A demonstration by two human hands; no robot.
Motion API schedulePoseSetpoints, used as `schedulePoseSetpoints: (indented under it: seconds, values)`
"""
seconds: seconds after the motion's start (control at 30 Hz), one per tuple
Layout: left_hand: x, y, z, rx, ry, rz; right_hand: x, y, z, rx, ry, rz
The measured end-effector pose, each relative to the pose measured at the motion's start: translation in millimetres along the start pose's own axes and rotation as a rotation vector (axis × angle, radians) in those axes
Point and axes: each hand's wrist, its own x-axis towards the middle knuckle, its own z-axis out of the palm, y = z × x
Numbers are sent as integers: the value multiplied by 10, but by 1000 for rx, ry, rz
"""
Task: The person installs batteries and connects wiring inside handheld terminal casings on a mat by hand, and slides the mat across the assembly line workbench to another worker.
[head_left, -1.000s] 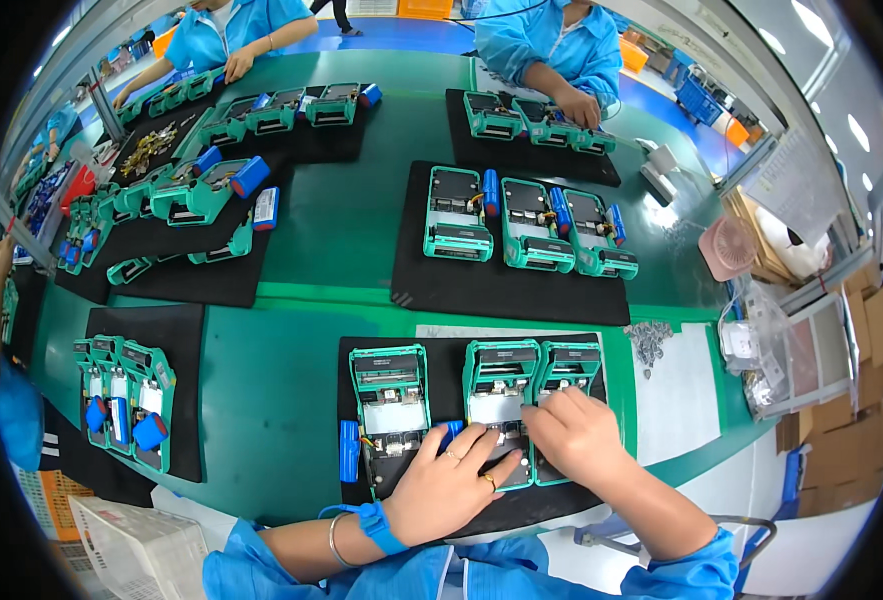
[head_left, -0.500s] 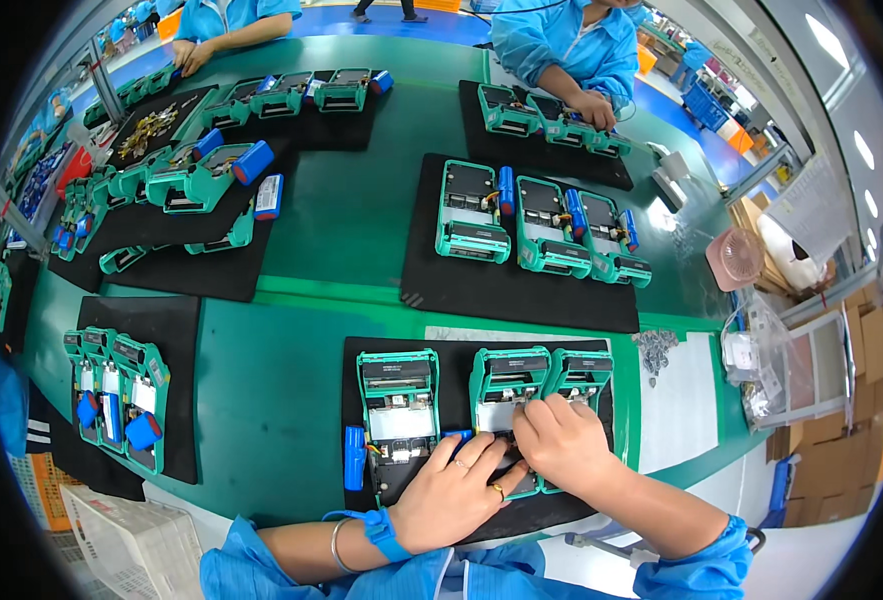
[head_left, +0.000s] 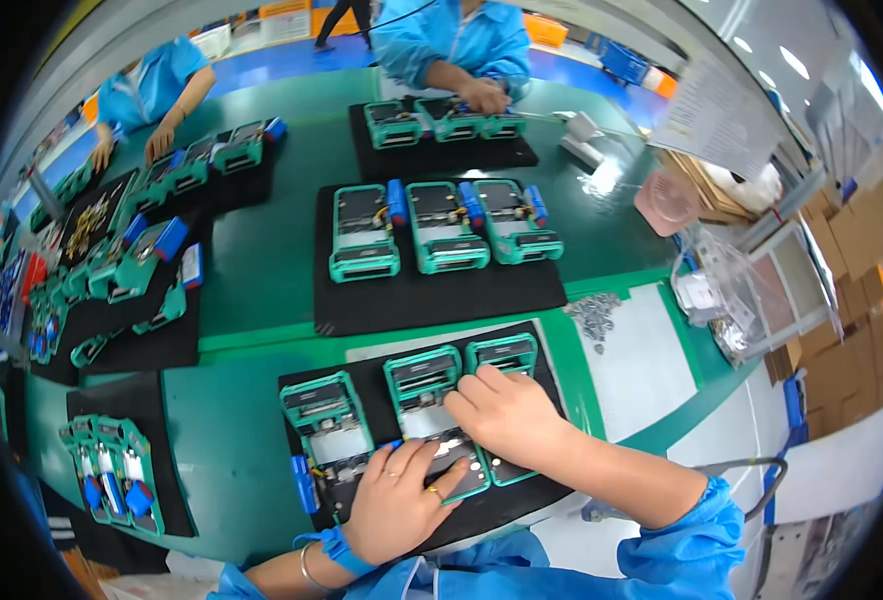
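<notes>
Three green-and-black device housings lie opened out on a black mat (head_left: 548, 388) in front of me: a left housing (head_left: 318, 398), a middle housing (head_left: 423, 372) and a right housing (head_left: 502, 350). My left hand (head_left: 396, 500) rests on the near part of the middle housing, fingers stretched and thumb apart. Close beside it, my right hand (head_left: 506, 412) is closed over the middle housing's inside, its fingertips pinched together; anything between them is hidden. A blue battery pack (head_left: 304, 484) lies beside the left housing. Part of another blue pack shows by my left fingers.
Beyond, another black mat (head_left: 431, 305) bears three open housings with blue packs. Small metal parts (head_left: 593, 320) lie on the right, near a pink fan (head_left: 667, 201) and plastic bags (head_left: 726, 300). More housings (head_left: 111, 470) stand at left. Two co-workers handle housings across the table.
The whole view has shifted and tilted, so the near mat appears further left. Both hands stay at the middle housing, the right one still pinched.
</notes>
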Motion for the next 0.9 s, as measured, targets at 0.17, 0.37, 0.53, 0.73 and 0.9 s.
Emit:
schedulePoseSetpoints:
  seconds: [0.17, 0.37, 0.53, 0.73, 0.9]
  values:
    - [67, 74, -163, 5, -84, -15, -789, 589, -140, 141, 179, 573]
    - [816, 371, -95, 15, -26, 170, -1509, 1099, 35, 404, 242, 1020]
    - [923, 469, 180, 66, -157, 185, -1508, 1160, 97, 330, 184, 877]
    - [1040, 531, 427, -303, 85, 56, -1525, 1175, 133, 377, 259, 1025]
    - [956, 584, 383, -580, 108, -45, -1649, 1197, 105, 451, 295, 1176]
